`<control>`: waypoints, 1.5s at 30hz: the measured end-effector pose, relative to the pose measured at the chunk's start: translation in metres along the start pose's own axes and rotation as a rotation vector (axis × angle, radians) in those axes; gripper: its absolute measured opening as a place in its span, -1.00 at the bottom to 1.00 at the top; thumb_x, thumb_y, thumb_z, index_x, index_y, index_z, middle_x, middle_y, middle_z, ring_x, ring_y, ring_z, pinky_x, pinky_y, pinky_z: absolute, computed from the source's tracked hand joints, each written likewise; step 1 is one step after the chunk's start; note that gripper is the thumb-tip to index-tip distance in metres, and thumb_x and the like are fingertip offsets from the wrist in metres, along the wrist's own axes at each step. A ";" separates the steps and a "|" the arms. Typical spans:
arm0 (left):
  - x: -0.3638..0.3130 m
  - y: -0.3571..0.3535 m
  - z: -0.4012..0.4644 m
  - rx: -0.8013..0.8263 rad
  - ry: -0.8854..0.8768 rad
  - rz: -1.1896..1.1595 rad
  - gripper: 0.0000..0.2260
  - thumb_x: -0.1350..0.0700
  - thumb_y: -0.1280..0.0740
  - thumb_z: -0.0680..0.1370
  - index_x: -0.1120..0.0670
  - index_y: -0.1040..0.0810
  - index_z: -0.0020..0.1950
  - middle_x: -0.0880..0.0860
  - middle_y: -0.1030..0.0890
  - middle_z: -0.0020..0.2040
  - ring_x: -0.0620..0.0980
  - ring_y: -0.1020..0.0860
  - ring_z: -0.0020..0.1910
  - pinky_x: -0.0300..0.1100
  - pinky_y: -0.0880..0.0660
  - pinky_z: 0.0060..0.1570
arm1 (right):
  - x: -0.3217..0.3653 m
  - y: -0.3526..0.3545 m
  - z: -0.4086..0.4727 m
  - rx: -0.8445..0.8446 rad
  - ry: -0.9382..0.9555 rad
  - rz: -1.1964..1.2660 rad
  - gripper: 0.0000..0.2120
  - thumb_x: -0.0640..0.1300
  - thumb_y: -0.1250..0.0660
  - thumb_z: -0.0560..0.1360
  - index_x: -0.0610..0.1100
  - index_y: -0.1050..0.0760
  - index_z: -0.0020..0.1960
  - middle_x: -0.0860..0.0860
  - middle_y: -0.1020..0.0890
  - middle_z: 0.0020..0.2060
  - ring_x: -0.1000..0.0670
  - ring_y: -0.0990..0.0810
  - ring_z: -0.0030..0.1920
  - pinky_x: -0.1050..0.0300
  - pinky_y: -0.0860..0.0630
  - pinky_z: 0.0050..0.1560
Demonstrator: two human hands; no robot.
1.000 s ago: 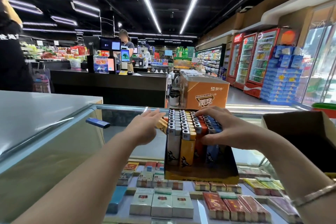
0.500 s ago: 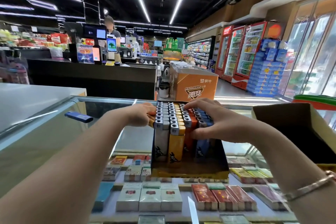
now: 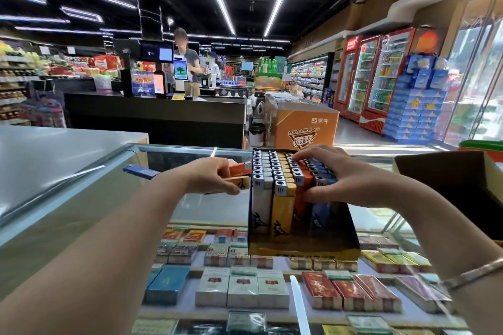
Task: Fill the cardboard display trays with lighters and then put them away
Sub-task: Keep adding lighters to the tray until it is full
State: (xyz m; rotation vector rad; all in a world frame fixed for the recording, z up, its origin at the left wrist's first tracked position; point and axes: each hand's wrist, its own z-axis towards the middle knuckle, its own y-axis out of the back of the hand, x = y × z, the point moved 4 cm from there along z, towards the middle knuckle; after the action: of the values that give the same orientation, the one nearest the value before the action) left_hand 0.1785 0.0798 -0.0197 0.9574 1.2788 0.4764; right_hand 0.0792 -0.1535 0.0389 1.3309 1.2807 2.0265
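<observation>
A dark cardboard display tray stands on the glass counter, packed with upright rows of white, yellow, orange and blue lighters. My right hand lies over the orange and blue rows, fingers curled round their tops and thumb against their front. My left hand sits just left of the tray and grips a few loose orange lighters lying sideways. A single blue lighter lies on the counter further left.
The glass counter covers shelves of cigarette packs. An open brown cardboard box stands at the right. A grey countertop adjoins on the left. Beyond are an orange carton, a checkout desk with a person, and drink fridges.
My left hand went from open beside the tray to gripping loose orange lighters and drew them slightly left. My right hand stayed on the tray's lighters. The camera tilted a little.
</observation>
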 end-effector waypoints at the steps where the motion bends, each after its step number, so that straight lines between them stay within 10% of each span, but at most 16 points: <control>1: -0.001 -0.001 0.000 -0.005 0.006 0.002 -0.74 -0.04 -0.46 0.36 -0.07 -0.43 -0.09 -0.05 -0.52 -0.10 -0.11 -0.51 -0.13 -0.29 -0.39 -0.27 | 0.000 0.000 0.000 0.000 -0.001 0.003 -0.51 0.03 -0.44 0.38 0.37 -0.26 0.13 0.24 -0.24 0.24 0.09 -0.18 0.33 -0.15 -0.18 0.40; 9: -0.017 -0.004 -0.002 -0.042 0.015 0.223 -0.54 0.02 -0.39 0.42 -0.14 -0.21 0.18 -0.03 -0.48 -0.11 -0.06 -0.54 -0.19 -0.29 -0.46 -0.39 | -0.001 0.000 0.000 -0.005 -0.006 -0.002 -0.49 0.02 -0.44 0.39 0.31 -0.26 0.19 0.24 -0.23 0.23 0.10 -0.17 0.33 -0.14 -0.18 0.40; 16: -0.015 -0.001 -0.006 -0.110 0.104 0.384 -0.88 0.14 -0.31 0.45 -0.04 -0.39 -0.20 0.03 -0.52 -0.22 -0.07 -0.48 -0.27 -0.28 -0.34 -0.37 | -0.001 0.000 0.000 -0.002 -0.005 -0.020 -0.45 0.02 -0.44 0.39 0.25 -0.26 0.27 0.23 -0.22 0.26 0.07 -0.16 0.36 -0.16 -0.19 0.40; 23: -0.009 0.020 -0.044 -0.187 0.227 -0.093 -0.83 0.17 -0.37 0.45 0.11 -0.43 -0.03 0.17 -0.54 -0.07 0.07 -0.57 -0.15 -0.12 -0.54 -0.21 | -0.001 0.002 -0.001 0.014 0.002 -0.030 -0.41 0.18 -0.43 0.31 0.28 -0.26 0.26 0.19 -0.20 0.35 0.07 -0.14 0.37 -0.15 -0.19 0.40; 30: -0.066 0.038 -0.092 -0.421 -0.278 -0.505 -0.71 0.26 -0.35 0.47 -0.03 -0.47 0.11 -0.04 -0.56 -0.28 -0.17 -0.52 -0.39 -0.37 -0.46 -0.37 | 0.009 0.009 -0.004 -0.128 0.086 0.092 -0.48 0.37 -0.25 0.31 0.17 -0.37 0.20 0.16 -0.43 0.18 0.22 -0.42 0.18 0.20 -0.42 0.16; 32: -0.085 0.033 -0.102 -0.512 -0.443 -0.353 -0.68 0.28 -0.33 0.47 -0.12 -0.46 0.05 -0.09 -0.52 -0.30 -0.21 -0.48 -0.43 -0.37 -0.45 -0.39 | 0.023 0.017 -0.008 -0.296 0.214 0.169 -0.63 0.31 -0.22 0.36 0.15 -0.44 0.07 0.21 -0.53 0.04 0.35 -0.48 0.06 0.46 -0.41 -0.03; 37: -0.116 0.013 -0.119 -0.753 -0.703 0.438 -0.58 0.25 -0.39 0.42 0.06 -0.47 0.26 0.01 -0.53 -0.08 -0.11 -0.47 -0.39 -0.28 -0.48 -0.45 | 0.053 0.016 -0.017 -0.368 0.407 0.444 -0.62 0.23 -0.29 0.30 -0.01 -0.49 -0.03 0.04 -0.64 -0.33 0.10 -0.60 -0.29 0.29 -0.54 -0.22; 45: -0.121 0.004 -0.118 -0.764 -0.758 0.425 -0.28 0.36 -0.40 0.34 0.03 -0.20 0.42 0.16 -0.51 0.05 -0.09 -0.49 -0.20 -0.22 -0.54 -0.26 | 0.053 0.020 -0.018 -0.433 0.390 0.777 -0.78 -0.19 -0.40 0.28 -0.19 -0.48 -0.11 -0.06 -0.61 -0.41 0.00 -0.54 -0.48 0.20 -0.48 -0.52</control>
State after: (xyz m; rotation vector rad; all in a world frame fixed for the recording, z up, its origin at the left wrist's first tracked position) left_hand 0.0363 0.0287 0.0550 0.6323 0.1521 0.7614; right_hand 0.0415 -0.1338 0.0803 1.3754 0.3760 2.9819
